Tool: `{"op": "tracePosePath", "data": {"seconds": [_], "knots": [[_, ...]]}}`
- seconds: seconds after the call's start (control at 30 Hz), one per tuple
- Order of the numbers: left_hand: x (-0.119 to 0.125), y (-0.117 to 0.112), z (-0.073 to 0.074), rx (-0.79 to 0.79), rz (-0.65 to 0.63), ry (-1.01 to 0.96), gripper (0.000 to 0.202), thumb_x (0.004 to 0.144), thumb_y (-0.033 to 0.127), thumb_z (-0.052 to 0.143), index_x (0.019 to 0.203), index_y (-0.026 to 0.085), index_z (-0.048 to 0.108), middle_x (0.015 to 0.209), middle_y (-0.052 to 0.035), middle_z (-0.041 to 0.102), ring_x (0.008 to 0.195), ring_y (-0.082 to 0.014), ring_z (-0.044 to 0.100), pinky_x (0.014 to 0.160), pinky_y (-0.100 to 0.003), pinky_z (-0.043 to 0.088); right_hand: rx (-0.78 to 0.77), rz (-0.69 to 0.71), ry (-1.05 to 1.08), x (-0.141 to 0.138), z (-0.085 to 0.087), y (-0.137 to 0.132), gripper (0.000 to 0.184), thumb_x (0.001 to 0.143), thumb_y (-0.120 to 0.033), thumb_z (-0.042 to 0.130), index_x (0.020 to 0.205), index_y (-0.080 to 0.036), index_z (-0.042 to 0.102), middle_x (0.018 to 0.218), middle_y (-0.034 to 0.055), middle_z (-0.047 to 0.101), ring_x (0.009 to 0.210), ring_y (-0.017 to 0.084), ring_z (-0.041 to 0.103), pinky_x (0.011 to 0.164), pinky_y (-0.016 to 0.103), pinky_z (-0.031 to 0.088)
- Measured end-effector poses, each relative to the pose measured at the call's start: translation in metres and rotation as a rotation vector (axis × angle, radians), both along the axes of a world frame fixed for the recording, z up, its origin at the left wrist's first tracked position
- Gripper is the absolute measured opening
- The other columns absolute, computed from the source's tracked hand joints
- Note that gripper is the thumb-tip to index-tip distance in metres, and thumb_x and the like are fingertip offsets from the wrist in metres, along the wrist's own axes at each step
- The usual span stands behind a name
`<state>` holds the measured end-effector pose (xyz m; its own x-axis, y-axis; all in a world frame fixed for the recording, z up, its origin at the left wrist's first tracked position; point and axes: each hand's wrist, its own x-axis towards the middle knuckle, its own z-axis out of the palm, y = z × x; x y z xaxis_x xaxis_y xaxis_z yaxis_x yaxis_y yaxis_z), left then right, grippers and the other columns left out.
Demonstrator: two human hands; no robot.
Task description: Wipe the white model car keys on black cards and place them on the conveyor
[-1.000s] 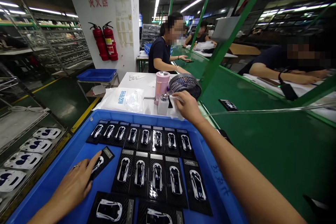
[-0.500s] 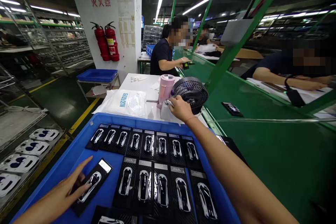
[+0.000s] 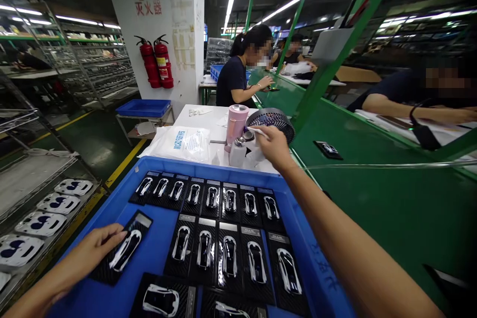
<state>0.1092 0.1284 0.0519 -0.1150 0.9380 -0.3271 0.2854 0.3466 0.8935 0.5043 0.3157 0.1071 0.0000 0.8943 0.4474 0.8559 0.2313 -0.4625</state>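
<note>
Far left, white car shells (image 3: 57, 203) line a rack shelf. Here are my left fingers (image 3: 112, 241), thumb over the edge, clamped on the black plate (image 3: 146, 222) carrying a toy car (image 3: 127, 250); it's slanted, inside the blue tray (image 3: 158, 231), left of the rows of other toy cars (image 3: 230, 257) on their plates. Beyond the tray, a white bag (image 3: 179, 143) lies on the desk (image 3: 204, 121). Next along, a pink flask (image 3: 236, 121), upright, and just in front, a small bottle (image 3: 237, 155) with a metal top. Right beside that, my right fingers (image 3: 269, 142), pinched together on a white cloth (image 3: 258, 131), in front of the fan (image 3: 276, 118). Far right, one more plated car (image 3: 329, 149) sits on the green belt (image 3: 357, 208).
</note>
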Motion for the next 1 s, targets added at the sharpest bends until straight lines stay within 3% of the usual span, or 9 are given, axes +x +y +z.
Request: {"op": "tracePosePath", "data": {"seconds": [0.1, 0.2, 0.3, 0.4, 0.6, 0.83, 1.0], "knots": [[0.020, -0.008, 0.019, -0.048, 0.132, -0.155, 0.025, 0.066, 0.043, 0.066, 0.069, 0.018, 0.061, 0.062, 0.0034, 0.059, 0.064, -0.0142, 0.055, 0.057, -0.021, 0.044, 0.017, 0.181, 0.140, -0.008, 0.004, -0.054, 0.026, 0.093, -0.022, 0.041, 0.114, -0.015, 0.056, 0.097, 0.0064, 0.059, 0.089, 0.019, 0.057, 0.074, 0.033, 0.048], [0.065, -0.017, 0.033, -0.021, 0.273, -0.459, 0.027, 0.068, 0.036, 0.067, 0.088, 0.018, 0.062, 0.070, 0.0021, 0.064, 0.064, -0.0125, 0.058, 0.059, -0.021, 0.046, -0.052, 0.410, 0.224, -0.025, -0.003, -0.117, 0.026, 0.092, -0.027, 0.042, 0.110, -0.022, 0.061, 0.076, 0.0019, 0.057, 0.064, 0.015, 0.056, 0.057, 0.027, 0.047], [0.115, -0.024, 0.035, -0.028, 0.422, -0.696, 0.041, 0.071, 0.029, 0.066, 0.110, 0.020, 0.056, 0.092, -0.0034, 0.068, 0.085, -0.0167, 0.063, 0.076, -0.027, 0.050, -0.073, 0.598, 0.337, -0.041, -0.010, -0.166, 0.028, 0.091, -0.019, 0.044, 0.113, -0.026, 0.060, 0.078, 0.0020, 0.052, 0.067, 0.014, 0.054, 0.057, 0.025, 0.045], [0.151, -0.030, 0.030, -0.090, 0.500, -0.780, 0.048, 0.072, 0.030, 0.065, 0.118, 0.024, 0.052, 0.108, -0.0051, 0.065, 0.104, -0.0207, 0.059, 0.087, -0.031, 0.049, -0.016, 0.714, 0.413, -0.051, -0.014, -0.196, 0.038, 0.088, -0.008, 0.042, 0.120, -0.024, 0.054, 0.083, 0.0039, 0.048, 0.074, 0.015, 0.051, 0.060, 0.027, 0.044], [0.180, -0.039, 0.023, -0.163, 0.527, -0.787, 0.039, 0.069, 0.029, 0.068, 0.107, 0.031, 0.058, 0.119, 0.0019, 0.061, 0.118, -0.0209, 0.049, 0.095, -0.031, 0.045, 0.078, 0.682, 0.205, -0.059, -0.013, -0.216, 0.040, 0.085, -0.005, 0.040, 0.121, -0.020, 0.051, 0.088, 0.0074, 0.048, 0.074, 0.018, 0.047, 0.062, 0.031, 0.043], [0.188, -0.038, 0.028, -0.130, 0.475, -0.819, 0.033, 0.073, 0.029, 0.065, 0.106, 0.029, 0.058, 0.111, 0.0006, 0.065, 0.113, -0.0197, 0.053, 0.095, -0.029, 0.045, 0.053, 0.629, 0.122, -0.057, -0.019, -0.212, 0.039, 0.086, -0.006, 0.039, 0.121, -0.019, 0.049, 0.085, 0.0077, 0.049, 0.072, 0.018, 0.047, 0.061, 0.031, 0.043], [0.187, -0.034, 0.029, -0.107, 0.449, -0.817, 0.042, 0.073, 0.029, 0.065, 0.113, 0.030, 0.054, 0.110, 0.0008, 0.065, 0.110, -0.0197, 0.055, 0.092, -0.028, 0.046, 0.017, 0.675, 0.100, -0.056, -0.022, -0.211, 0.036, 0.087, -0.008, 0.038, 0.118, -0.020, 0.052, 0.084, 0.0062, 0.050, 0.071, 0.017, 0.047, 0.062, 0.030, 0.043]]}}
